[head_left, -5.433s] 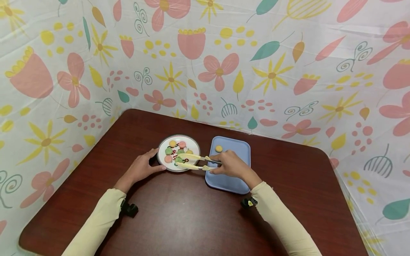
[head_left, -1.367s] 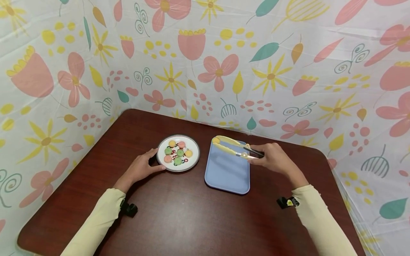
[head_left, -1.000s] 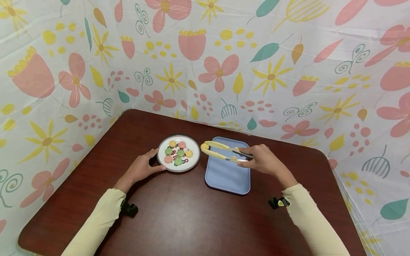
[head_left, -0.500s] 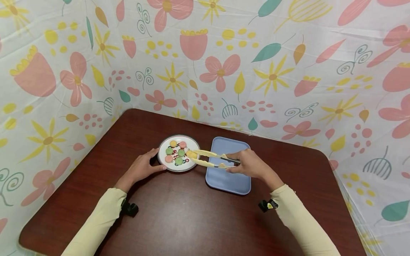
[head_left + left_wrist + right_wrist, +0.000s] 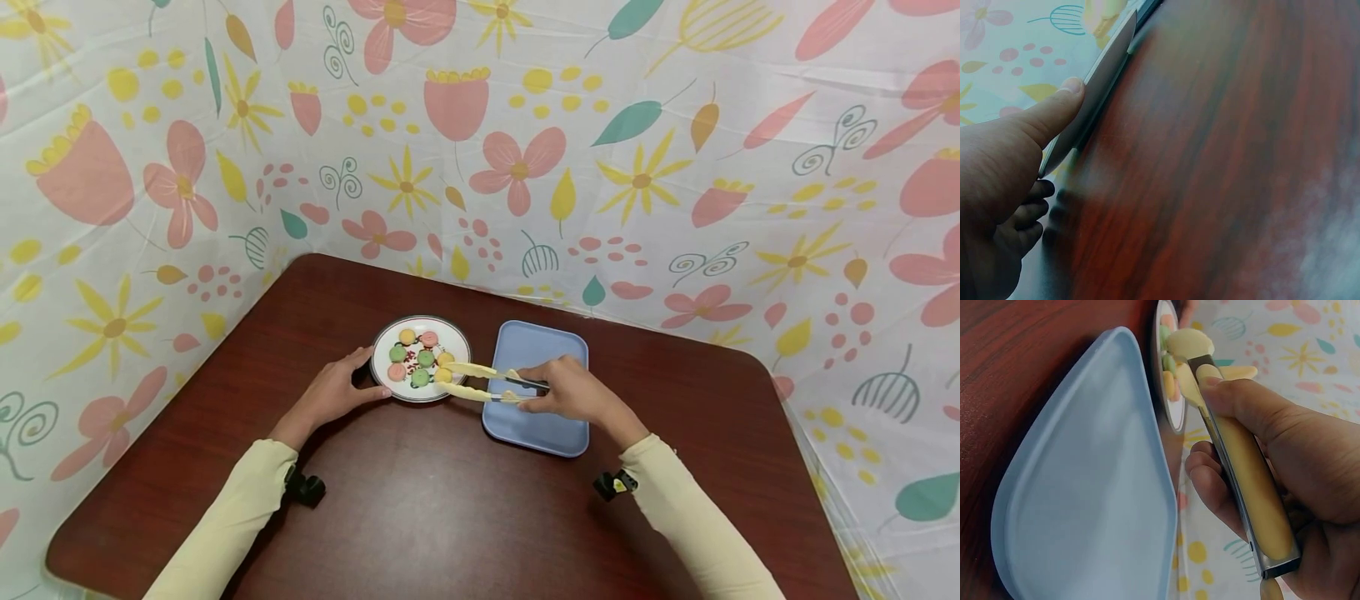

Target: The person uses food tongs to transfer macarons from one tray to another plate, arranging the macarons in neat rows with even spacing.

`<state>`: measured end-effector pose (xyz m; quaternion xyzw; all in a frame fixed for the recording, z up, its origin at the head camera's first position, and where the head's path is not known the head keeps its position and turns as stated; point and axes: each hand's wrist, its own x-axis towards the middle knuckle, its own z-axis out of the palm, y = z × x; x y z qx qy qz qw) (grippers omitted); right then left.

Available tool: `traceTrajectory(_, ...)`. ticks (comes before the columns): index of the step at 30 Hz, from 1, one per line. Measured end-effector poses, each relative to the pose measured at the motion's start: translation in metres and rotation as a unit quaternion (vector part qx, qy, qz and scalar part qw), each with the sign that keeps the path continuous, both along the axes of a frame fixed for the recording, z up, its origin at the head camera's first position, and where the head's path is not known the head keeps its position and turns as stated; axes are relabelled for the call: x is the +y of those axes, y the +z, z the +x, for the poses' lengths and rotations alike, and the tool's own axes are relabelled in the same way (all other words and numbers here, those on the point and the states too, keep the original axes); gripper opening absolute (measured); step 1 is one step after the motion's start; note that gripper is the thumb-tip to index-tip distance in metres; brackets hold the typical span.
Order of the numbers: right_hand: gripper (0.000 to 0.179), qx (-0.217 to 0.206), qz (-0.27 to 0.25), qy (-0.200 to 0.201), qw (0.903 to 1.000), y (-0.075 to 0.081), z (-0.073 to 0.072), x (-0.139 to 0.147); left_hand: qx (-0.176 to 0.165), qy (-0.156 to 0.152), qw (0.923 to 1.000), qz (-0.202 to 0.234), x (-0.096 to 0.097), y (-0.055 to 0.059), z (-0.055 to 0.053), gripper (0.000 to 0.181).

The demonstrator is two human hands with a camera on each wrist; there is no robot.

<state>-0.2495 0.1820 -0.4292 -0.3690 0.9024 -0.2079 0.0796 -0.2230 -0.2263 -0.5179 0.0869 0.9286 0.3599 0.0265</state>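
Note:
My right hand (image 5: 573, 392) grips a pair of yellow-tipped tongs (image 5: 468, 369), with thumb and fingers wrapped around the metal handle in the right wrist view. A yellow macaron (image 5: 442, 376) sits between the tong tips, low over the right part of a white plate (image 5: 408, 392) with a dark rim. Beside it lies another yellow macaron (image 5: 446, 359); green macarons (image 5: 421, 378), pink macarons (image 5: 397, 372) and a third yellow one (image 5: 407, 337) share the plate. My left hand (image 5: 333, 390) holds the plate's left rim, its thumb (image 5: 1063, 103) on the edge.
A blue tray (image 5: 536, 425) lies right of the plate, under the tongs and right hand. Both stand on a dark brown wooden table (image 5: 420, 517). A flower-patterned cloth (image 5: 517, 100) hangs behind and at the sides.
My right hand has carried the yellow macaron in the tongs from the tray's far left corner leftwards to the plate, then slightly nearer. The left hand has stayed at the plate.

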Motion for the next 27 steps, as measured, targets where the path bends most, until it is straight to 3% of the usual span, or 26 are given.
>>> traceTrajectory(18,0.052,-0.013,0.018,-0.016,0.9996,-0.002,-0.003,0.001,0.003,-0.001,1.0,0.0,0.0,0.0,-0.001,0.101)
traceTrajectory(27,0.059,-0.007,0.007,-0.045,0.9989,0.005,0.003,0.019,0.001,-0.001,1.0,0.001,0.0,-0.001,-0.001,0.1)
